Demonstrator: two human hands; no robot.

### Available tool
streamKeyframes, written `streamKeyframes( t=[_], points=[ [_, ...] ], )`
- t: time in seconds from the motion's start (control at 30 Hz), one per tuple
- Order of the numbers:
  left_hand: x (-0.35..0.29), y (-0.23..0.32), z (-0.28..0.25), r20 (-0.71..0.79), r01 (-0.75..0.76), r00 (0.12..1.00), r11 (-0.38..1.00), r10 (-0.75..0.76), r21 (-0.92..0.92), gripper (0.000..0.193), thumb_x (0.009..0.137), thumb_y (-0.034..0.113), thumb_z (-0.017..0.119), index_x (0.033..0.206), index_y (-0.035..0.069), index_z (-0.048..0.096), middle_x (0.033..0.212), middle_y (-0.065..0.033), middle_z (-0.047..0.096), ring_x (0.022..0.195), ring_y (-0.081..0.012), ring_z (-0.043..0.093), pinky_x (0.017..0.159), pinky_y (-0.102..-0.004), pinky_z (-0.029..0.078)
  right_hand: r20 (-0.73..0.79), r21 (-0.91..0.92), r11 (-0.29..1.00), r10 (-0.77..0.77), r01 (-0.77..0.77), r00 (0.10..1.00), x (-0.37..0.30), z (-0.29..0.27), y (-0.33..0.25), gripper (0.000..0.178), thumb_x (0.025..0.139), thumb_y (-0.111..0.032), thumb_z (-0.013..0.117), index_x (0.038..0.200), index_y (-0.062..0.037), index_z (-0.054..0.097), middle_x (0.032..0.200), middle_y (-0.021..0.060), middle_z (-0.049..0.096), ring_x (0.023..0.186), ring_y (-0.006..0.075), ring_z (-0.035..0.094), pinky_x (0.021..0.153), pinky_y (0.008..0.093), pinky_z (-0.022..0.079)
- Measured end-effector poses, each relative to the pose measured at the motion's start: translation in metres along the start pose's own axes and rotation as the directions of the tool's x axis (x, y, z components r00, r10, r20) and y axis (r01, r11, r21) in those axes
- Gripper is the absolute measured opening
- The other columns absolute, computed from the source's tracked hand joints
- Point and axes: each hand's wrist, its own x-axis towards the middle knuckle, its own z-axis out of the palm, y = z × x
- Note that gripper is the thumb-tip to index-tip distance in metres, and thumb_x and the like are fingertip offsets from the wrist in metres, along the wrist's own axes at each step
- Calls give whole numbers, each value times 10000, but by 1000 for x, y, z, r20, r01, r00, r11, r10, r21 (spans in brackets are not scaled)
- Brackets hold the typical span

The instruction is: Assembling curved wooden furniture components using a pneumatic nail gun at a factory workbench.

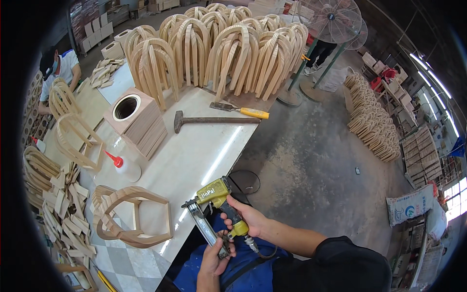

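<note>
A yellow-green pneumatic nail gun with a silver magazine is held between my two hands, over my lap beside the table edge. My right hand is closed around its dark grip. My left hand grips the lower end of the magazine. An air hose hangs from the base of the handle. On the table to the left lies an arched wooden frame on its side. Behind it stands a white glue bottle with a red nozzle. A hammer and a yellow-handled chisel lie farther back.
Many arched wooden frames stand along the table's far end. A wooden box with a round hole sits mid-table. Loose wood strips pile at left, where a co-worker stands. Two fans rise at the far right.
</note>
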Motion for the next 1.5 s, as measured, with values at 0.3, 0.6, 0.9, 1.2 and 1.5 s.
streamKeyframes(
  t=[0.3,0.6,0.9,1.2,1.5],
  points=[
    [-40,-19,16,-71,176,984,962,-165,211,412,1182,290,592,1415,-50,616,1184,-210,726,990,-281,722,906,-399,615,-16,19,994,-103,103,995,8,-4,-17,499,1125,-537,656,1256,-56,690,970,72,761,718,149,681,638,285,573],
    [-53,-12,20,-187,176,976,901,-108,396,455,1192,319,601,1463,-46,598,1235,-169,734,1063,-205,717,959,-309,582,-66,20,999,-34,35,997,9,-5,-16,317,1069,-227,691,1234,43,715,1031,130,766,778,191,702,750,343,612],
    [-94,-12,2,-268,-124,880,735,391,667,287,1160,223,650,1369,29,614,1093,-56,714,941,-116,641,849,-254,516,33,-109,982,-149,152,988,22,-13,-44,314,1187,-297,575,1307,-21,665,1053,47,741,789,89,657,664,226,576],
    [-212,63,7,-331,-119,245,367,911,922,92,1052,116,712,1059,46,772,921,-10,738,764,-108,607,711,-263,497,69,-175,960,-211,220,975,49,-28,-61,354,1197,-281,565,1424,-11,590,1186,53,742,857,101,685,684,219,600],
    [-423,182,-154,-28,770,-395,347,918,535,268,1031,270,727,1078,32,841,1041,-152,778,899,-345,703,805,-442,566,46,-148,960,-234,238,971,43,-18,-57,375,1194,-275,569,1452,-3,562,1229,64,739,883,106,692,676,216,602]
  ],
)
